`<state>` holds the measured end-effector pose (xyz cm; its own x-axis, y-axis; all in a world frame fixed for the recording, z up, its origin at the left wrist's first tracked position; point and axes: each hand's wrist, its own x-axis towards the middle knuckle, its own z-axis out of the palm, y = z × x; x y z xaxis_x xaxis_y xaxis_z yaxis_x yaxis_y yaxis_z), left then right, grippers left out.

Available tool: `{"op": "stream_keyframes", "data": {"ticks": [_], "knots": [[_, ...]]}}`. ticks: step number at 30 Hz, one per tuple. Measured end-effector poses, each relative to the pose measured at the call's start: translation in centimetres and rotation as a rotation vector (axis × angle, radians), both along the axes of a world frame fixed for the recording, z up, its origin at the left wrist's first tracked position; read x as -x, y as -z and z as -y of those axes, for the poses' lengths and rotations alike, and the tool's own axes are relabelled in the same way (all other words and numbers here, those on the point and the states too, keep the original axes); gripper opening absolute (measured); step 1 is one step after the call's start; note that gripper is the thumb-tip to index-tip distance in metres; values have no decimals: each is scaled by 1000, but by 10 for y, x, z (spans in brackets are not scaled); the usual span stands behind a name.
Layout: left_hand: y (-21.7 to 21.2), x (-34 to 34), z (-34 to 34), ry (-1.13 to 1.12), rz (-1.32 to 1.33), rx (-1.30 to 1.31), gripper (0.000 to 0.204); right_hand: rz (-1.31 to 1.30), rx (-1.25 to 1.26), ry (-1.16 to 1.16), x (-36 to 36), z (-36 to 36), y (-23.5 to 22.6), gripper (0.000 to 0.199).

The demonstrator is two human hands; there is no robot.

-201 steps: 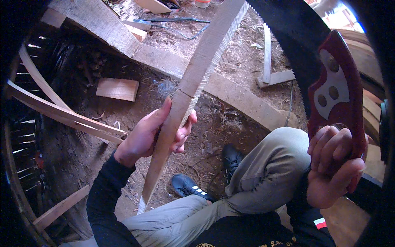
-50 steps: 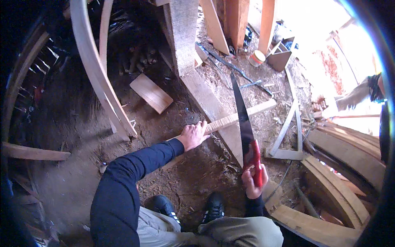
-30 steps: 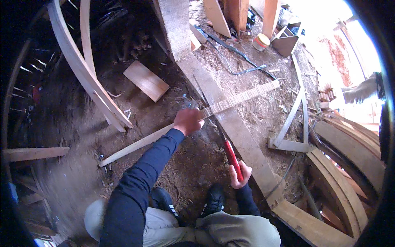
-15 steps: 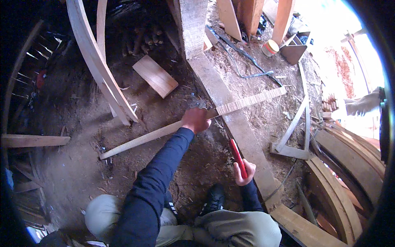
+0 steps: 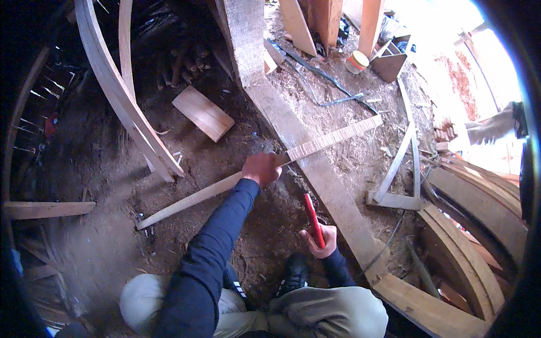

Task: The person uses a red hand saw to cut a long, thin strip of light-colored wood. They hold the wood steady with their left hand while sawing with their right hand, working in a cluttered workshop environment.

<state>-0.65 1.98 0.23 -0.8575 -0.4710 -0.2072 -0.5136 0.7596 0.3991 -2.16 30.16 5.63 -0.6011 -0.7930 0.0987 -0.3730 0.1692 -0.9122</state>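
Note:
My left hand (image 5: pixel 262 169) is closed around the middle of a long, narrow wooden strip (image 5: pixel 333 138). One end of the strip slants down to the dirt floor at left; the other lies across a thick wooden beam (image 5: pixel 341 197) and reaches past it. Close to my right knee, my right hand (image 5: pixel 322 241) holds a slim, straight red tool (image 5: pixel 313 217), its far end pointing away from me. The tool's exact kind cannot be made out. It stays apart from both the strip and the beam.
A short board (image 5: pixel 203 112) lies on the floor beyond my left hand. Curved timbers (image 5: pixel 121 107) stand at left, and more curved pieces (image 5: pixel 462 265) lie at right. Farther off are a round tub (image 5: pixel 357 62) and a wooden tool box (image 5: pixel 390 63). Another person's arm (image 5: pixel 491 128) shows at far right.
My right hand has moved left, away from the beam, with the red tool. My left hand keeps its grip on the strip. The whole view has shifted slightly.

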Motion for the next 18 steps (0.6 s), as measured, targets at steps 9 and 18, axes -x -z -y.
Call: {"op": "stream_keyframes", "data": {"ticks": [9, 18], "knots": [[-18, 0, -1, 46, 51, 4, 32, -125, -41, -73, 14, -32, -11, 22], [-7, -1, -2, -6, 39, 8, 27, -7, -118, 18, 8, -39, -4, 16]]}}
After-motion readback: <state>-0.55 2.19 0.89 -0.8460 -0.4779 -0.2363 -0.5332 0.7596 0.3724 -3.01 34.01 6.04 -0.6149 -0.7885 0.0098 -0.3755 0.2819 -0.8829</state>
